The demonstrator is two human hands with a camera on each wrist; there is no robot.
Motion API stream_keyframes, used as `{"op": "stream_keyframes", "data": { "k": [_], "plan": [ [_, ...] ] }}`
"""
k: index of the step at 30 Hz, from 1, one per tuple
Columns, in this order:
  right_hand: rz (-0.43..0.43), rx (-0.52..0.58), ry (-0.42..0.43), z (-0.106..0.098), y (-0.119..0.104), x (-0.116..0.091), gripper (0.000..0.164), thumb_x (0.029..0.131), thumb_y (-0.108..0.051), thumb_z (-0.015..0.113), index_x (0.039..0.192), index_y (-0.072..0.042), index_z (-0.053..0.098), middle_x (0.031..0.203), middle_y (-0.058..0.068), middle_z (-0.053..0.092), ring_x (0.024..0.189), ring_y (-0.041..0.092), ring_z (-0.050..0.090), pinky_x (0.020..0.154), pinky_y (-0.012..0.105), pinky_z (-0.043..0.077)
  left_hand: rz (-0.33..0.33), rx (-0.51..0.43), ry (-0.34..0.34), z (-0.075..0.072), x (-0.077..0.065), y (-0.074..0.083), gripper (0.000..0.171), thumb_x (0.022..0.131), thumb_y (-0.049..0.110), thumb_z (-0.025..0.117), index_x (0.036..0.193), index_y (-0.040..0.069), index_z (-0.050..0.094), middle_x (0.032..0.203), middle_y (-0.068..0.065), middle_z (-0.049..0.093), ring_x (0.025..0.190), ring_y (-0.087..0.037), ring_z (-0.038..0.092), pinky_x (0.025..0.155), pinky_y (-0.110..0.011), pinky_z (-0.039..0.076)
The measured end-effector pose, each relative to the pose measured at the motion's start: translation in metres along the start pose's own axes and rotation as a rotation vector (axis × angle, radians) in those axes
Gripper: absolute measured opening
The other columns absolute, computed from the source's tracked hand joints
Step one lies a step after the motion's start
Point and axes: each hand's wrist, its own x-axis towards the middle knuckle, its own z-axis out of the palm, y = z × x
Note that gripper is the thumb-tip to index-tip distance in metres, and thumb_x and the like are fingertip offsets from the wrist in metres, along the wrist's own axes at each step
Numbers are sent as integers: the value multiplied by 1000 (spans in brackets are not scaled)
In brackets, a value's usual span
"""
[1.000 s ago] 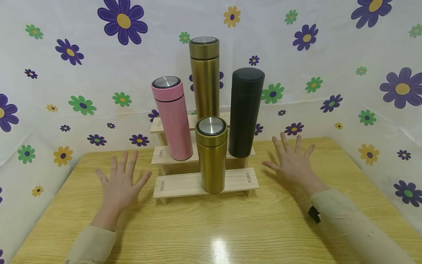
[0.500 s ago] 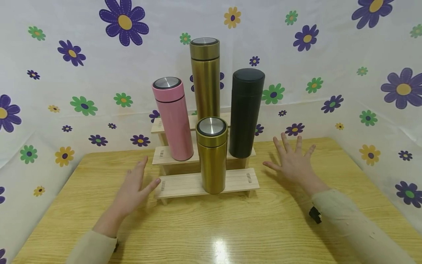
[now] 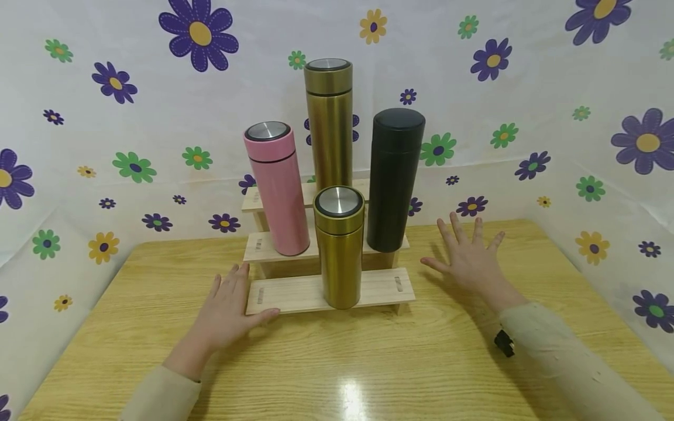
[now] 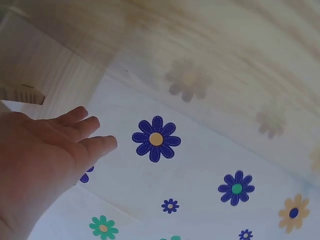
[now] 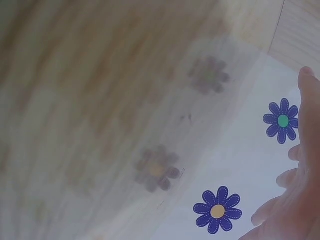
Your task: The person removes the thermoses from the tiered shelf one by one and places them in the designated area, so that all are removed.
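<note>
Grip apart, the left hand [image 3: 226, 311] is at the near left end of a three-step wooden stand [image 3: 289, 292], fingers extended along the lowest step's end and thumb spread out at its front edge; whether skin meets wood cannot be told. The stand rests on the wood-grain desk [image 3: 295, 374] between the two hands. On the left of its middle step stands a pink vacuum flask [image 3: 279, 199] with a silver-topped lid. Next, a tall gold flask [image 3: 332, 134] rises upright at the top step, its lower end mostly hidden by the short gold flask [image 3: 341, 269], which stands near the middle of the lowest step. Rightward, a matte black flask [image 3: 395, 187] stands on the middle step. Farther right, just beside the stand but apart from it, the right hand [image 3: 470, 266] has its grip apart too, fingers and thumb fanned wide above the desk. White cloth [image 3: 237, 105] printed with purple, green and yellow flowers hangs behind.
</note>
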Motion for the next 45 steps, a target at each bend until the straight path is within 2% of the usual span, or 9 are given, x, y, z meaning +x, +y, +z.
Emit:
{"op": "stream_keyframes", "data": {
  "k": [8,14,18,21,25,29,35,41,45],
  "plan": [
    [-1,21,5,1,-2,0,98,85,-77,33,155,-14,7,158,18,-3,133,56,-14,89,78,-20,30,72,-19,4,-2,1,118,80,79,44,148,-10,11,155,-24,13,142,-40,12,117,-52,6],
    [-7,88,81,-11,-6,-4,84,94,-64,35,154,-8,14,158,19,6,137,55,-1,95,81,-6,52,84,3,7,-3,1,113,82,77,44,149,-8,12,156,-22,11,143,-38,11,118,-48,8],
    [-37,244,209,-43,-14,-4,71,101,-50,36,152,-5,19,156,20,17,138,51,12,102,77,8,61,106,19,9,-4,3,112,82,77,43,148,-10,14,155,-23,13,143,-38,12,118,-48,8],
    [-72,419,344,-75,-23,-4,64,102,-44,37,151,-5,24,153,20,26,137,46,23,109,67,16,54,110,14,8,-4,4,112,83,77,41,148,-9,14,156,-21,12,143,-37,11,118,-47,8],
    [-128,660,504,-116,-40,-1,61,100,-47,41,150,-13,31,151,12,35,136,35,34,110,59,25,46,112,13,8,-4,5,111,83,78,40,149,-7,13,157,-19,11,144,-36,10,118,-46,8],
    [-191,782,584,-152,-59,6,65,94,-54,49,150,-25,33,151,-1,35,134,27,39,109,59,28,59,125,36,8,-4,4,111,83,77,42,149,-8,14,156,-20,12,143,-37,12,118,-47,9],
    [-285,816,548,-185,-83,25,75,86,-60,58,150,-31,31,152,-8,30,135,19,36,109,51,32,58,133,48,9,-4,3,111,83,77,42,149,-8,17,156,-20,14,143,-36,12,118,-46,9],
    [-318,804,508,-192,-94,36,74,86,-52,64,150,-34,31,153,-8,28,137,12,27,105,53,37,56,130,53,9,-4,3,110,83,77,42,149,-8,16,156,-20,15,143,-36,13,118,-46,9],
    [-321,804,519,-192,-96,39,66,89,-42,65,147,-29,38,148,-4,36,131,15,36,98,51,45,51,127,41,10,-4,3,110,83,77,42,149,-8,15,156,-20,14,143,-36,13,118,-46,8]
  ]
}}
